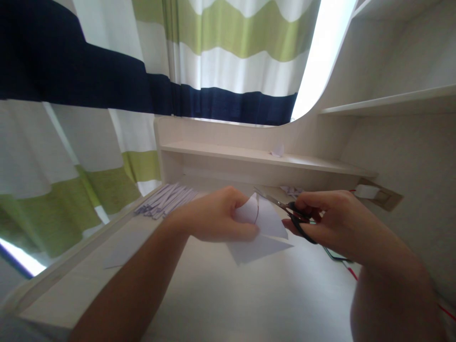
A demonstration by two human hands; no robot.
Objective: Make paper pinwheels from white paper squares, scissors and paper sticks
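Observation:
My left hand (223, 216) pinches a white sheet of paper (269, 218) between thumb and fingers, above the desk. A slit or curved edge runs through the sheet near the fingertips, and a pointed flap hangs below. In my right hand (331, 218) is a pair of scissors (281, 204) with black handles, fingers through the loops. The metal blades point left, and their tips are at the upper edge of the paper. Whether the blades are parted is hard to make out.
A pile of thin paper strips (167, 199) lies at the desk's back left, with a flat white sheet (124, 244) nearer. Paper scraps (292, 191) lie behind the scissors. A low shelf (228, 151) spans the back. A charger (366, 191) sits in the right wall socket; a red cable (351, 270) runs below.

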